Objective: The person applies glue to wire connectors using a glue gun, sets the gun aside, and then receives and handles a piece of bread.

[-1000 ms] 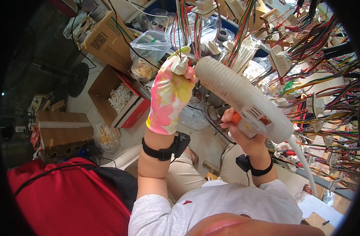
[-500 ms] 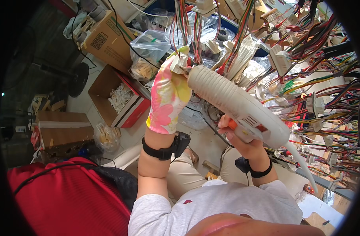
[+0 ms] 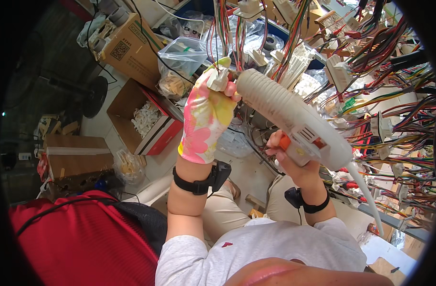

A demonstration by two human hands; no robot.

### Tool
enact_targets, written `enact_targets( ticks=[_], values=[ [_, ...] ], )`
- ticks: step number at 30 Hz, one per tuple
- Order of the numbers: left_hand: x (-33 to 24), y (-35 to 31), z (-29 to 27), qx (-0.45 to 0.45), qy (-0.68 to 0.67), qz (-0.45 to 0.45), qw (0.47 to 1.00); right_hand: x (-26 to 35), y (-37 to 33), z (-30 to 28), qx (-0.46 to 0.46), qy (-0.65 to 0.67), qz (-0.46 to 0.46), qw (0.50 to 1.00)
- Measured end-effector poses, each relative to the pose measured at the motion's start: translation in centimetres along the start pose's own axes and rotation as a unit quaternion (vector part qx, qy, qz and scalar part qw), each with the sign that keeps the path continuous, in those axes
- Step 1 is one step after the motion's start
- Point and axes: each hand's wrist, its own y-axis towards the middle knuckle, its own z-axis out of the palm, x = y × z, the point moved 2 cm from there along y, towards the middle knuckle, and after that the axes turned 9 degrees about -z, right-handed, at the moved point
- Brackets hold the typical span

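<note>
The gloved left hand (image 3: 203,114) pinches a white connector (image 3: 218,80), held up just below the hanging wires (image 3: 239,43). The right hand (image 3: 299,170) wraps the handle of a glue gun (image 3: 294,114), its fingers by the orange trigger (image 3: 285,142); whether that is squeezed, I cannot tell. The nozzle (image 3: 233,75) sits right beside the connector, contact unclear. This looks like the gluing step; the next move calls for a steady connector and careful nozzle placement.
</note>
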Motion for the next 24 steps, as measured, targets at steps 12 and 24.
enact_targets(
  ticks=[12, 24],
  values=[
    [-0.3, -0.2, 0.8, -0.125, 0.033, 0.058, 0.990, 0.4, -0.7, 0.0, 0.044, -0.001, -0.015, 0.999],
    [0.0, -0.5, 0.3, -0.165, 0.134, 0.156, 0.965, 0.5, 0.3, 0.5, 0.015, -0.023, -0.038, 0.999]
  ],
)
